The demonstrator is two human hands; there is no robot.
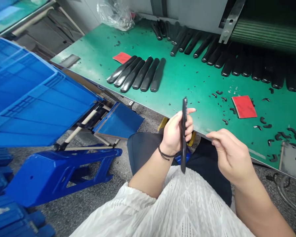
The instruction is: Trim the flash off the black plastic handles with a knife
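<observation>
My left hand [176,131] is closed around a long, slim black plastic piece [184,138], held on edge with its rough end up. Its index finger sticks out to the right. To the right of it, my right hand [230,151] is closed in a pinch just over the table's front edge. Whatever its fingertips hold, if anything, is too small to make out. Several similar black pieces [145,74] lie side by side on the green table [187,79], left of my hands. A longer row of such pieces [227,65] lies at the back right.
Small curved black scraps [225,121] are scattered on the right of the table, around a red square pad [244,106]. Another red pad [122,57] lies at the left. A conveyor belt [268,34] stands behind. Blue crates [39,98] and a blue stool [54,171] are at the left.
</observation>
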